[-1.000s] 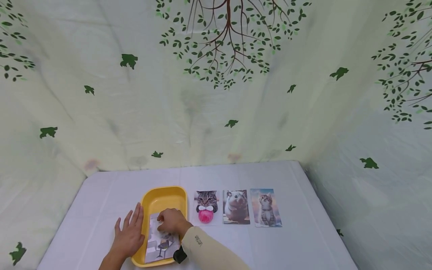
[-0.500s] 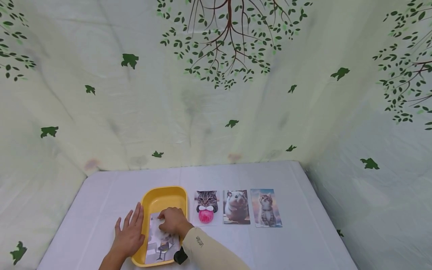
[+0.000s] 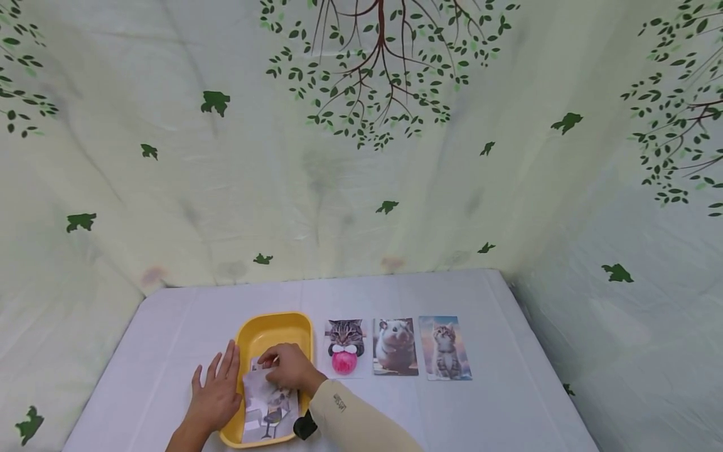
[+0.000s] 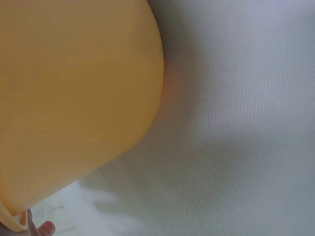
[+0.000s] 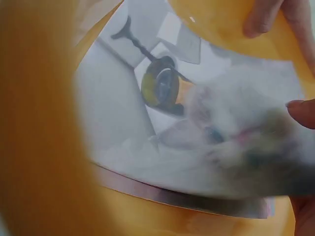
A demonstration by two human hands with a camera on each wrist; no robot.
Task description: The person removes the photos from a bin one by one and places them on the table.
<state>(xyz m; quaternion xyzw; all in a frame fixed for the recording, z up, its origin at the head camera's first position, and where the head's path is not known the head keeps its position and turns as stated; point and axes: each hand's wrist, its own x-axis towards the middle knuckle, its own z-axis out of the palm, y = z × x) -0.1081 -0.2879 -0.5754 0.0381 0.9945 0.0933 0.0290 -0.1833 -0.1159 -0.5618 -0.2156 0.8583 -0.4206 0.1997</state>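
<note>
In the head view a yellow tray [image 3: 273,323] holds a small stack of picture cards. My right hand [image 3: 295,370] pinches the top card [image 3: 261,402] by its far end and bends that end up. The card shows a pale furry animal and a stemmed glass. Beneath it, the edge of another card [image 5: 147,189] shows in the right wrist view, where a thumb [image 5: 302,113] lies over the raised end. My left hand [image 3: 216,392], fingers straight and spread, rests along the tray's left side. The left wrist view shows mostly the tray's outer wall [image 4: 78,88].
Right of the tray, three cards lie in a row on the white tablecloth [image 3: 508,402]: a cat with a pink ball [image 3: 344,345], a hamster-like animal [image 3: 395,346] and a kitten [image 3: 445,348]. A curtain with printed leaves [image 3: 339,220] encloses the table.
The right hand has lifted the top card's far end and drawn it back towards the person, baring part of a card beneath. The left hand and tray have stayed put.
</note>
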